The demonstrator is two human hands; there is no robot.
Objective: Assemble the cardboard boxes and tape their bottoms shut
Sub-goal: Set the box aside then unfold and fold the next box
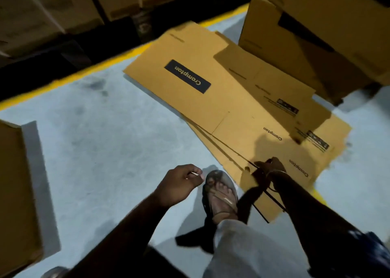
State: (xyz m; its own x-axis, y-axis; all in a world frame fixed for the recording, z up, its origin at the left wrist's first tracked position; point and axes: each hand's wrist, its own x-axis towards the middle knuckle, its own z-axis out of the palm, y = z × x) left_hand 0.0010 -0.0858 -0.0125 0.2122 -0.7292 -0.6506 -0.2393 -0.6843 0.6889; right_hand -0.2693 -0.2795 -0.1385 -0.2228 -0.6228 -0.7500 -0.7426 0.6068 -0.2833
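At the far left, well apart from the flat stack (pixel 221 100), you have one box (pixel 14 193) standing on the floor (pixel 95 129); only a corner shows, so you cannot tell whether its bottom is taped or what it holds. Your left hand (pixel 179 182) hangs over the floor left of the stack, its grip loosely curled with something small and pale pinched at the fingertips; what it is you cannot tell. Just beside it is your sandalled foot (pixel 220 193), at the stack's near edge. Your right hand (pixel 268 167) is down on the stack's near corner, its grip clenched on the edge of the top sheet, as if to lift it. The stack lies flat, several sheets deep, so most of the work seems left: nothing here is folded up yet, and no tape shows. Behind the stack's right end stands a built box (pixel 316 34); its inside is hidden.
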